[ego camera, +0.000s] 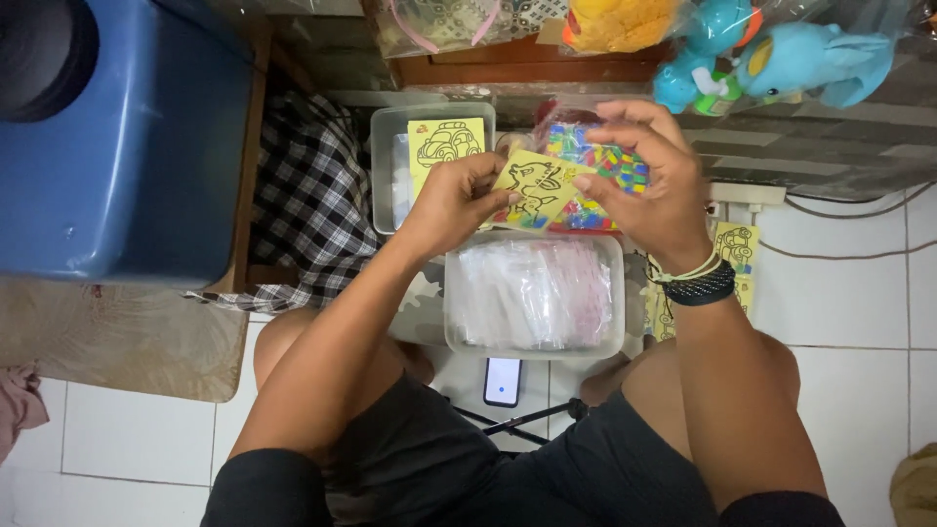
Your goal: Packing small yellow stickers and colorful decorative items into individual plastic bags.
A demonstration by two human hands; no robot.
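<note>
White tiled floor (pixel 849 293), bins crowded close.
Both hands, left (pixel 451 200) and right (pixel 652 185), pinched one yellow card (pixel 535 185); more cards (pixel 738 249) waited.

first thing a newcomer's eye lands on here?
The small yellow card with a black line drawing, held at centre between the left hand and right hand. Next, the clear tub of plastic bags just below it, and the big blue bin at upper left.

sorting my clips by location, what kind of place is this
Probably a home floor used as a small packing spot: white floor tiles, a clear tub of plastic bags, bagged blue toys, and yellow picture cards held in both hands.
</note>
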